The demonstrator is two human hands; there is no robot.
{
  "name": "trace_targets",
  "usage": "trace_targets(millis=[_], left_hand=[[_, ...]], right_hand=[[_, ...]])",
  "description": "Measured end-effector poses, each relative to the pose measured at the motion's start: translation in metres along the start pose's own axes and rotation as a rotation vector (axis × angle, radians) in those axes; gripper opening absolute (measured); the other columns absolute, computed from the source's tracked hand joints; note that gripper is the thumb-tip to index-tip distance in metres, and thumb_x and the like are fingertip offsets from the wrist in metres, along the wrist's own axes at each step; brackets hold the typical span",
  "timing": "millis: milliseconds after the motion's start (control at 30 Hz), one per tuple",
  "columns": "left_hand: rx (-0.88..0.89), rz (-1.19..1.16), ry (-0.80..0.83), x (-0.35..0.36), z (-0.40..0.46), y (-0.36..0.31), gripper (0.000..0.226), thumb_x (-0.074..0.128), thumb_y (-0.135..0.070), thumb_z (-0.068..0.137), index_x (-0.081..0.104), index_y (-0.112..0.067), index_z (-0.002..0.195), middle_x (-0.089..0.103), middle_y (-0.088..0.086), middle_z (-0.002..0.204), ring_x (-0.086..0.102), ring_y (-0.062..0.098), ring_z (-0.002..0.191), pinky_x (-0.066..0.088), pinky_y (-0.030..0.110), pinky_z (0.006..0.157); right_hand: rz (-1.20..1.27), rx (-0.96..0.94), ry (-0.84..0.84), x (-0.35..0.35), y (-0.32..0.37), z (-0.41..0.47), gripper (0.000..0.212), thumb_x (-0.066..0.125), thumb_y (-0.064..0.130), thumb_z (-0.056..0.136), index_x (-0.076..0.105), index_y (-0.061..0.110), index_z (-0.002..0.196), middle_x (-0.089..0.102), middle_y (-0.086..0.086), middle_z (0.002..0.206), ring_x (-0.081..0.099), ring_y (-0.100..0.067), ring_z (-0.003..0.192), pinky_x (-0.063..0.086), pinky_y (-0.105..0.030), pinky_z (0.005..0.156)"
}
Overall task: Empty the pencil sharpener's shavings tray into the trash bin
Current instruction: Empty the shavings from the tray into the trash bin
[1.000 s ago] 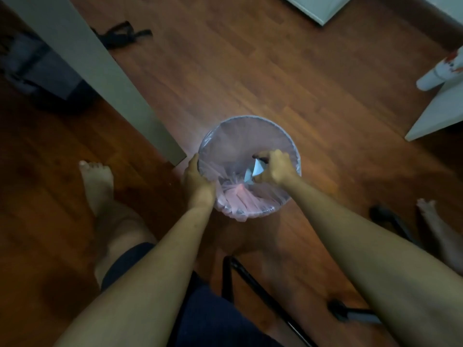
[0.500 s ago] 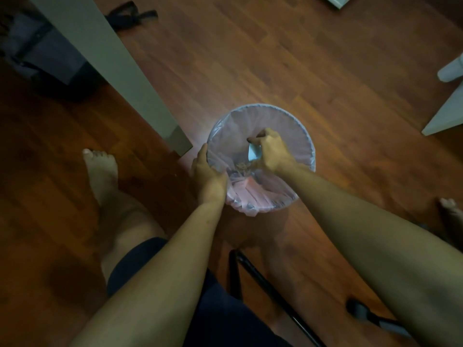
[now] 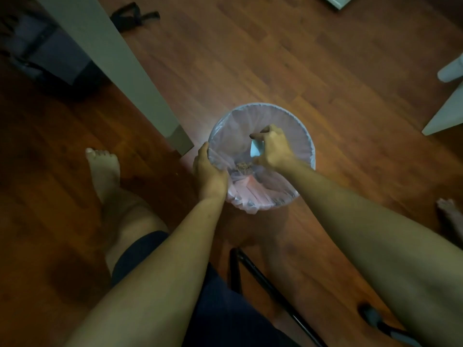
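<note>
Shavings [image 3: 244,167] now lie piled inside the liner | right hand [image 3: 271,149] fingers clamped on tilted blue tray [image 3: 256,149], pouring | left hand [image 3: 209,171] fingers closed gripping trash bin [image 3: 310,146] rim, steadying it.

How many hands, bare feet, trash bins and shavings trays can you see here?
Hands: 2, left hand and right hand
Bare feet: 2
Trash bins: 1
Shavings trays: 1
Total: 6
</note>
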State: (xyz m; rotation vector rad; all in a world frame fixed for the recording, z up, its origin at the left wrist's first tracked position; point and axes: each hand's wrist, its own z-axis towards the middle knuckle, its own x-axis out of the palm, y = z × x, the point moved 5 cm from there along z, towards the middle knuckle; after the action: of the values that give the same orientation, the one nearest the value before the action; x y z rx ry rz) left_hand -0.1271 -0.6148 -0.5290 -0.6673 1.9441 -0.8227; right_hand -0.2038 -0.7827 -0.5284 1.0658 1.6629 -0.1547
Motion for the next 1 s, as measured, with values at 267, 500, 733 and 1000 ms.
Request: trace_targets(millis=[267, 500, 733, 1000], left_hand=[[0.006, 0.106, 0.111, -0.012, 0.002, -0.020, 0.046, 0.045, -0.006, 0.092, 0.051, -0.021, 0.135, 0.059, 0.009, 0.134, 0.057, 0.028, 0.120, 0.046, 0.035, 0.101], [0.127, 0.190, 0.174, -0.069, -0.018, -0.055, 0.053, 0.059, -0.028, 0.088, 0.048, -0.016, 0.139, 0.057, 0.011, 0.136, 0.056, 0.030, 0.121, 0.046, 0.036, 0.100], [0.329, 0.111, 0.001, -0.164, -0.057, -0.098, 0.051, 0.061, -0.039, 0.086, 0.056, -0.016, 0.131, 0.063, 0.004, 0.129, 0.057, 0.021, 0.118, 0.037, 0.020, 0.086], [0.610, 0.062, -0.295, -0.295, -0.119, -0.149, 0.046, 0.061, -0.048, 0.082, 0.067, -0.019, 0.118, 0.073, -0.003, 0.107, 0.065, 0.011, 0.102, 0.053, 0.034, 0.092]], right_hand=[[0.078, 0.029, -0.042, -0.030, 0.011, -0.019, 0.073, 0.083, 0.012, 0.066, 0.059, 0.011, 0.134, 0.057, -0.015, 0.132, 0.052, -0.029, 0.122, 0.041, -0.031, 0.097], [0.406, 0.122, -0.075, -0.067, 0.017, -0.063, 0.073, 0.081, -0.004, 0.066, 0.056, 0.004, 0.134, 0.060, -0.013, 0.136, 0.058, -0.027, 0.123, 0.049, -0.031, 0.099], [0.759, -0.003, -0.072, -0.112, 0.071, -0.112, 0.068, 0.080, -0.017, 0.063, 0.058, -0.004, 0.125, 0.062, -0.024, 0.126, 0.064, -0.031, 0.106, 0.052, -0.030, 0.078], [0.885, -0.316, -0.096, -0.186, 0.180, -0.167, 0.064, 0.081, -0.019, 0.058, 0.063, 0.007, 0.114, 0.068, -0.018, 0.115, 0.069, -0.018, 0.092, 0.059, -0.034, 0.082]])
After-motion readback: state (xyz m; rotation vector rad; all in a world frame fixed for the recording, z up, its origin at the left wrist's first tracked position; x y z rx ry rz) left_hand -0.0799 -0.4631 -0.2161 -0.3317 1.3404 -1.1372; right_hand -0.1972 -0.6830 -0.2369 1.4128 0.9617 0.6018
